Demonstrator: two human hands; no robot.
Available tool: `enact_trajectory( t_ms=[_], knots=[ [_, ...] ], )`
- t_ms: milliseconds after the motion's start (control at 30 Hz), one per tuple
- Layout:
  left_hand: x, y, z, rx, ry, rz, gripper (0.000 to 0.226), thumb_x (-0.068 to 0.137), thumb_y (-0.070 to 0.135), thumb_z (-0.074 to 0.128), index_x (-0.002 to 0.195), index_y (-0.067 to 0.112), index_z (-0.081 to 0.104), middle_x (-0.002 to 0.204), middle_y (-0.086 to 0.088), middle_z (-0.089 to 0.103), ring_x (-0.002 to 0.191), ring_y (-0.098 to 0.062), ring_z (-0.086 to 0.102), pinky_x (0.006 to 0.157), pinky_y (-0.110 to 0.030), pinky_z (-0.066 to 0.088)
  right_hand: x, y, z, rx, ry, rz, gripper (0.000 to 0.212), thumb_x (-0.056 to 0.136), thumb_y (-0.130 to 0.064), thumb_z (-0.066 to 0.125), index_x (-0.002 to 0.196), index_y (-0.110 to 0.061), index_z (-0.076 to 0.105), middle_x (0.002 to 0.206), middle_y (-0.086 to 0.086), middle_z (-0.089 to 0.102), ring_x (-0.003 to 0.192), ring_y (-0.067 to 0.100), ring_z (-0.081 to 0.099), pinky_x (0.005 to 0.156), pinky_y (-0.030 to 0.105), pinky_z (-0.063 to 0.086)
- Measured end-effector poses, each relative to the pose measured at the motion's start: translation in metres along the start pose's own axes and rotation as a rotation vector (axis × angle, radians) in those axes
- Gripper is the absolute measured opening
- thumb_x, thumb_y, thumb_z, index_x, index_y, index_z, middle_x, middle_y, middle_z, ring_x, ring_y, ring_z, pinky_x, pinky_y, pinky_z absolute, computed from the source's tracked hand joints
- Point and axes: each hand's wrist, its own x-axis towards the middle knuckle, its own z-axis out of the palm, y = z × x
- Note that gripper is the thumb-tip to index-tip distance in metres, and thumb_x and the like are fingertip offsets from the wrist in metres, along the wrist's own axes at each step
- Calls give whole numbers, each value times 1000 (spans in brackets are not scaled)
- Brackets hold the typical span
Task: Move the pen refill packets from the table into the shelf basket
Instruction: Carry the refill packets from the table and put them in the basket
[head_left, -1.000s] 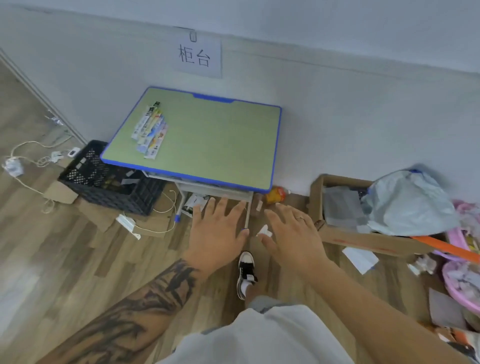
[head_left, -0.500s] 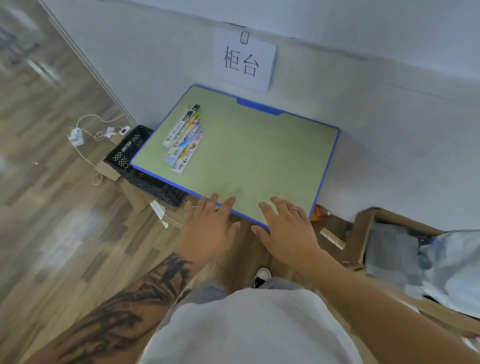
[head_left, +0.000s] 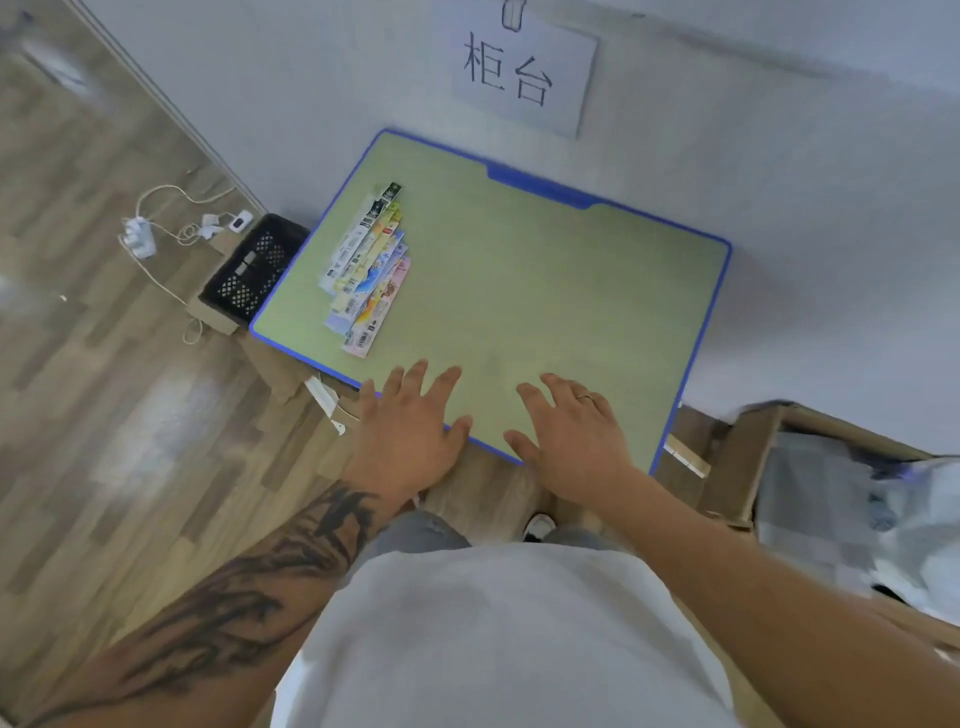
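Far left on the floor lies a tangle of white cables, and next to it a black crate sits half tucked under the table's left edge; whether that is the shelf basket I cannot tell.

The packets lie on the left part of the green table, near its left rim, fanned and overlapping in one loose stack that runs away from me. They look like thin flat card-and-film sleeves: light, a bit bendy along their length, and likely slick against each other. I judge the fan would slide apart if I pinched one corner. I would square them up first, then take the whole stack across its middle, thumb on top and fingers slipped under the long side. Printing, barcodes and cartoon pictures show on them, but they are too small to read, and I can make out no brand.

My left hand hovers over the table's near edge, fingers spread and straight, holding nothing; the packets are just beyond its fingertips and to their left. My right hand is likewise flat and empty beside it, a ring on one finger.

On the wall above the table a clipped sheet reads 柜台. At far right stands a cardboard box.
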Motion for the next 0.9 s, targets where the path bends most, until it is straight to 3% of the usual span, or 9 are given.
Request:
enact_trajectory(
  t_ms=[333,500,633,800,900],
  knots=[
    [104,-105,-38,16,-9,49,69,103,60,41,163,36,18,172,-8,16,158,-32,13,124,-61,6,90,-70,-9,98,-77,201,60,103,-56,43,154,-26,35,164,10,32,147,34,35,118,45,29],
    [144,-156,-45,38,-33,151,69,102,59,41,163,36,18,172,-8,15,158,-33,11,123,-64,6,155,-138,-16,253,-103,290,54,103,-56,45,145,-23,48,142,10,54,128,31,54,107,44,42],
    [169,-197,-45,72,-34,205,68,102,58,41,163,36,21,172,-8,17,158,-37,12,121,-69,1,207,-179,-11,483,-123,511,53,101,-59,49,137,-20,52,128,9,63,117,32,60,96,45,50],
    [189,-232,-45,111,-37,269,64,102,58,42,160,36,29,170,-9,23,156,-39,19,119,-71,3,248,-210,5,483,-73,690,38,98,-51,56,114,-17,52,109,8,65,99,32,63,85,44,53],
    [193,-242,-45,104,-49,289,63,103,58,40,160,35,29,170,-8,22,156,-38,18,120,-70,2,254,-218,11,502,-58,760,36,97,-47,56,114,-15,53,110,7,62,101,32,61,81,42,50]
  ],
)
